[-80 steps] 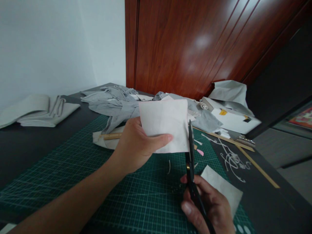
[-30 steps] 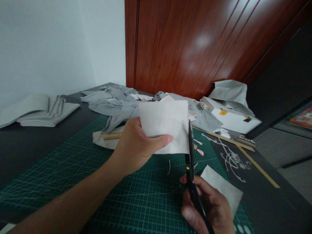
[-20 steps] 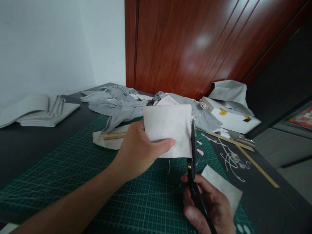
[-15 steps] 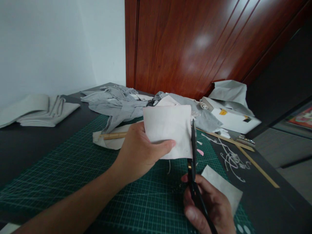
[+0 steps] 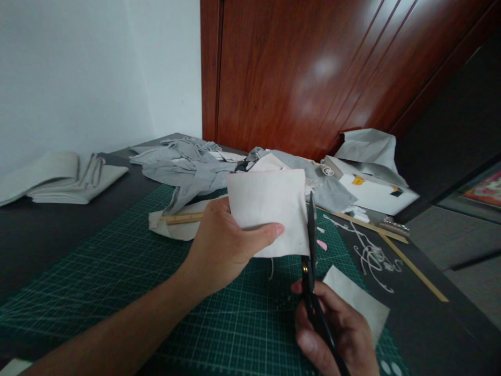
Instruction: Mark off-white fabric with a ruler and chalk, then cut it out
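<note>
My left hand [image 5: 230, 237] pinches a white, roughly square piece of fabric [image 5: 268, 201], thumb across its front and the other fingers hidden behind. In my right hand [image 5: 332, 329] is a pair of black scissors [image 5: 312, 235], its blades pointing up along the fabric's right edge. The blades look nearly closed; whether they touch the cloth I cannot tell. Below both hands lies a green cutting mat [image 5: 235, 324] with a grid. Another pale fabric square [image 5: 358, 303] rests on the mat, partly behind my right hand.
Crumpled grey cloth [image 5: 195, 169] is heaped at the back. Folded fabric [image 5: 66, 183] lies on the left. To the right are a white box [image 5: 378, 190], tangled white cords [image 5: 373, 256] and a wooden ruler [image 5: 415, 269]. A small pink scrap [image 5: 321, 245] is near the blades.
The fabric in my left hand has shifted very slightly to the left. My right hand and the scissors have barely moved.
</note>
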`<move>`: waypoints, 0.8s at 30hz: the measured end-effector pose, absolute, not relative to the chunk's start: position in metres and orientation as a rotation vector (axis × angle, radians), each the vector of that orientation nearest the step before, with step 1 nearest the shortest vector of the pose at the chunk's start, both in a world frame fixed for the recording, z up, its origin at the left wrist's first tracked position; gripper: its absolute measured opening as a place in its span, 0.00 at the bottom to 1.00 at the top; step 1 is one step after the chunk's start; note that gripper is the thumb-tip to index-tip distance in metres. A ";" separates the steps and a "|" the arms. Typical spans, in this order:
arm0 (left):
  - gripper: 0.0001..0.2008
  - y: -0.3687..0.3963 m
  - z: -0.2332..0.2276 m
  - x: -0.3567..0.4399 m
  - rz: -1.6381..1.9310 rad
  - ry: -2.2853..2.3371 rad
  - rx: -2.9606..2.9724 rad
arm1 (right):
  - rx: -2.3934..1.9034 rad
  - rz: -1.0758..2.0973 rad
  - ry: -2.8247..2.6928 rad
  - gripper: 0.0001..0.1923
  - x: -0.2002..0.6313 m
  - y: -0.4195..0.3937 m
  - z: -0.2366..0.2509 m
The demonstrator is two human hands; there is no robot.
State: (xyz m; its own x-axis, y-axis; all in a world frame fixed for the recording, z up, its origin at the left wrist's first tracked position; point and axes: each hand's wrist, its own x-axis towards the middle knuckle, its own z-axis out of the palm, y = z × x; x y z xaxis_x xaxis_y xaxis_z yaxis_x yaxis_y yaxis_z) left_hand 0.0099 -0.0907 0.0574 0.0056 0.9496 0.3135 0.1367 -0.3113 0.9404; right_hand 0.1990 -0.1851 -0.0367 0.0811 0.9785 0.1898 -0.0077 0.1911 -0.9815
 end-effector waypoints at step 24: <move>0.13 -0.090 0.056 0.009 1.414 1.122 1.552 | -1.111 0.967 -1.246 0.18 0.199 -0.186 -0.037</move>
State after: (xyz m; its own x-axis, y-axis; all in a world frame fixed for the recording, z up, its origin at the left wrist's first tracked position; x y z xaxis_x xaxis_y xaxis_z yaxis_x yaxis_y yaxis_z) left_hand 0.0092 -0.0900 0.0561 0.0090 0.9394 0.3427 0.1204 -0.3412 0.9322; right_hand 0.1985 -0.1857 -0.0367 0.0975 0.9718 0.2148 0.0332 0.2125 -0.9766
